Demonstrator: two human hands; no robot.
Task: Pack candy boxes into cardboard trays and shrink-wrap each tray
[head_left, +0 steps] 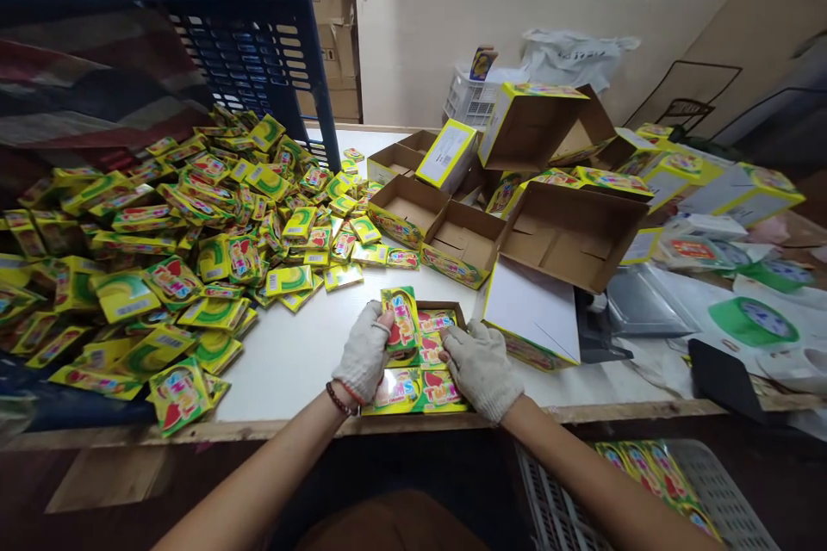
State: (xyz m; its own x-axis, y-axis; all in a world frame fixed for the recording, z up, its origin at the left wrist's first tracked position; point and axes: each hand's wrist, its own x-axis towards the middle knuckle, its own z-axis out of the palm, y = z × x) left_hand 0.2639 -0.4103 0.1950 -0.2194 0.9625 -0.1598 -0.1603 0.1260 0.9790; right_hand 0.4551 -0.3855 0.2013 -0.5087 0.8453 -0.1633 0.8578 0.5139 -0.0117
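Note:
My left hand [363, 353], in a white knit glove, grips a small yellow-and-green candy box [401, 318] with pink and blue lettering. It holds this box tilted over the left part of an open cardboard display box [460, 310] at the table's front edge. Similar candy boxes [441, 387] lie flat inside, their printed faces up. My right hand [484, 368], gloved too, is closed over the display box's right side, with its fingertips on the contents. Its palm hides much of that side wall.
A large heap of candy boxes [194, 232] spills from a blue plastic crate [326, 103] at left. Empty display boxes [465, 232] are piled behind and right. Green tape rolls [753, 320] lie at right. Below the table edge, a grey crate [724, 482] holds more packed boxes.

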